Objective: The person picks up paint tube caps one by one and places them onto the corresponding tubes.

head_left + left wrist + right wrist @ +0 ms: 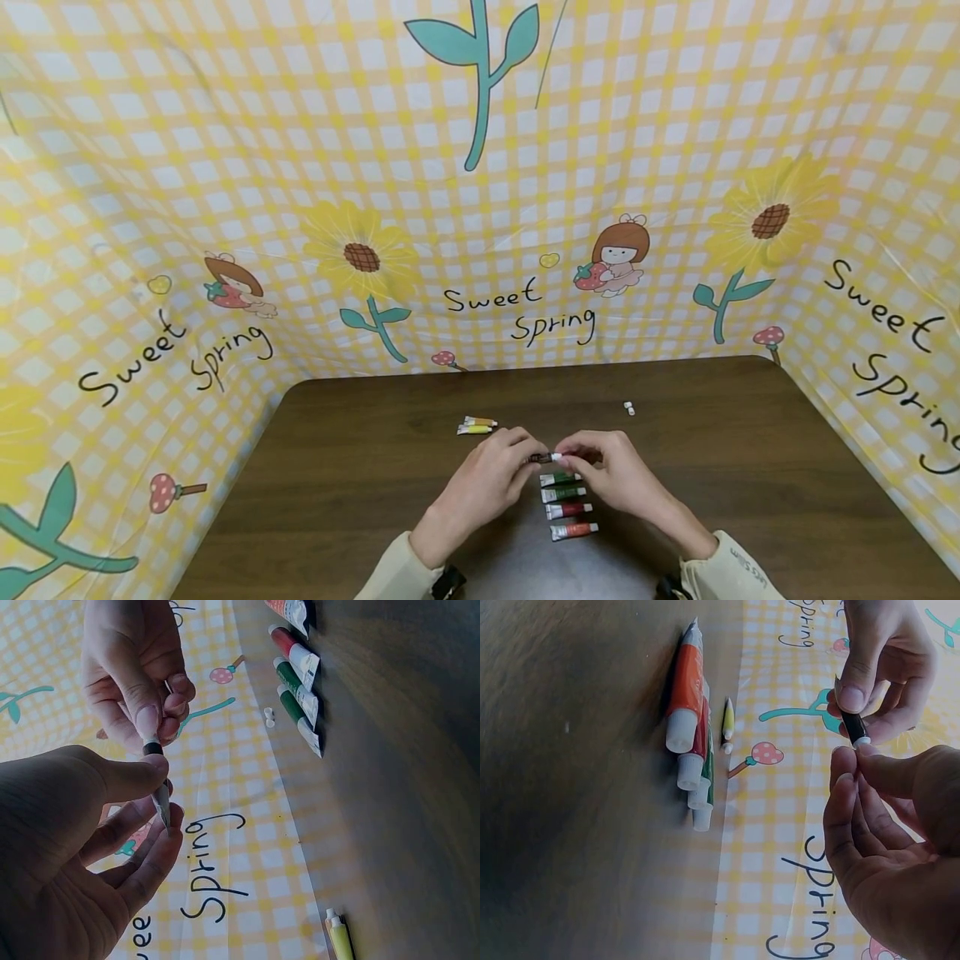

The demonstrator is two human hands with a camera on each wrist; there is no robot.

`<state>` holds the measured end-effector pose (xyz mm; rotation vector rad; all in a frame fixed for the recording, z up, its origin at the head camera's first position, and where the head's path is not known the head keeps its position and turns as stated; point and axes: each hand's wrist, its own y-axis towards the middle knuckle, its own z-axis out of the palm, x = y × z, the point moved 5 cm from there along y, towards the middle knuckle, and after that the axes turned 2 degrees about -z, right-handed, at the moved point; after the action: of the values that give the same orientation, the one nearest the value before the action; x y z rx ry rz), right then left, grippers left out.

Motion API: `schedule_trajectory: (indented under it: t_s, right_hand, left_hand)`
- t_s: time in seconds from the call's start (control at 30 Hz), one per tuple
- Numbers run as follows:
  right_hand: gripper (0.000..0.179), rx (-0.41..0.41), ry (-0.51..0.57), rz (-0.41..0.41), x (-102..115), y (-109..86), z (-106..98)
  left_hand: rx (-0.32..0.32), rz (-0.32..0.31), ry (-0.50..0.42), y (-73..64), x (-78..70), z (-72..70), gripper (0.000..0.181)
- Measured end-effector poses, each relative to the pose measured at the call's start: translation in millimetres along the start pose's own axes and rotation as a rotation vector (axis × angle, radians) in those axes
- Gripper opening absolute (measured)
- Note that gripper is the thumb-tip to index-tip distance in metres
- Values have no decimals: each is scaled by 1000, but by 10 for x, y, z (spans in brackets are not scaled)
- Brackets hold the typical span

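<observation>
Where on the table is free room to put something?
The dark brown wooden table is bare left of the left hand, right of the right hand, and between two yellowish paint tubes and two small white pieces. Crowded: the middle, near both hands, with four white-capped green, red and orange tubes.

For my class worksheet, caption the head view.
A left hand holds a black tube as the right hand pinches its white cap, a row of tubes nearby.

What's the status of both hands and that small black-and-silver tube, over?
Left hand pinching small black-and-silver tube. Right hand pinching its white end. Tube held above brown wood-grain table; nothing visibly in the way.
</observation>
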<state>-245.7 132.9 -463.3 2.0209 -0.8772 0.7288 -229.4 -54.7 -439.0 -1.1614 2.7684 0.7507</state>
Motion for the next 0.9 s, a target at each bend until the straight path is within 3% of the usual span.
schedule_trajectory:
  t_s: [0.4, 0.7, 0.9]
  right_hand:
    - [8, 30, 9, 53, -45, 8, 11]
    - [27, 94, -38, 83, -58, 8, 46]
    - [10, 60, -35, 36, -28, -7, 14]
  left_hand:
    - [21, 2, 21, 4, -21, 5, 17]
    - [31, 7, 29, -6, -15, 27, 16]
    - [39, 4, 26, -9, -15, 32, 17]
